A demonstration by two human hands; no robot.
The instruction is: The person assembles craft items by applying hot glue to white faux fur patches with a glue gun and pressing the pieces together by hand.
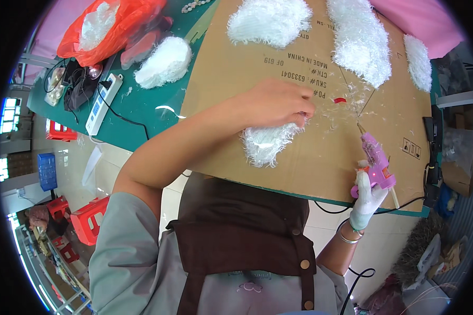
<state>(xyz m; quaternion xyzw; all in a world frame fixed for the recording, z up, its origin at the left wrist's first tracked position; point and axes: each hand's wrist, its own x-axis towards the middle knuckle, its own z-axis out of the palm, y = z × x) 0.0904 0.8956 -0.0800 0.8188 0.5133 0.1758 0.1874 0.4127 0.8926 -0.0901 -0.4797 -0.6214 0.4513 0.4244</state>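
Observation:
My left hand [276, 102] is bare and rests on a fluffy white fur piece [265, 144], pressing its upper edge down on the brown cardboard sheet [320, 157]. My right hand [367, 198] wears a white glove and grips a pink glue gun [376, 165], its nozzle pointing up toward a small red piece [340, 100] among loose white fibres. The gun's tip is a short way right of the fur piece and apart from it.
Several more white fur pieces [360, 39] lie along the cardboard's far side, one [164, 62] on the green table [136, 107]. A white power strip [103, 104], an orange plastic bag [113, 26] and red stools [89, 218] are at the left. A black cord [352, 207] hangs at the table's near edge.

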